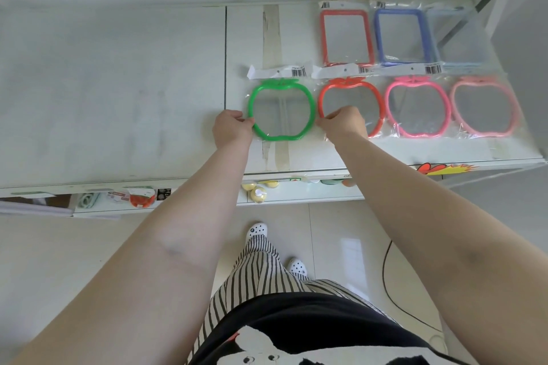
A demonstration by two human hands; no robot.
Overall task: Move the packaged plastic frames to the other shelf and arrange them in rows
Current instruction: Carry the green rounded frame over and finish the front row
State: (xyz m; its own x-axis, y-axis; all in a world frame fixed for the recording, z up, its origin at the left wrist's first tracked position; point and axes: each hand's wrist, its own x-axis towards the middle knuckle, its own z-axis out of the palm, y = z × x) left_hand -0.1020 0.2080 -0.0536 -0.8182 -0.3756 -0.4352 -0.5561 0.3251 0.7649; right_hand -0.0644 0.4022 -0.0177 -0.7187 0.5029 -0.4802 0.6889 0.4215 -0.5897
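We hold the green apple-shaped frame (281,109) by its two sides: our left hand (232,127) pinches its left rim and our right hand (342,123) pinches the bag edge at its right. Both grips are closed on the packet. We judge this two-sided hold lets us square it with its neighbours, since it lies at the left end of the near row on the shelf (118,83). Just beside it to the right lie a red apple frame (350,89), a hot-pink one (418,109) and a pale pink one (486,109). In the far row lie rectangular frames: red (345,37), blue (401,37) and a pale blue one (456,38).

The green frame is a bright, thin plastic ring with a leaf at the top. It is sealed in a clear bag with a white header card (278,70) on its far side.
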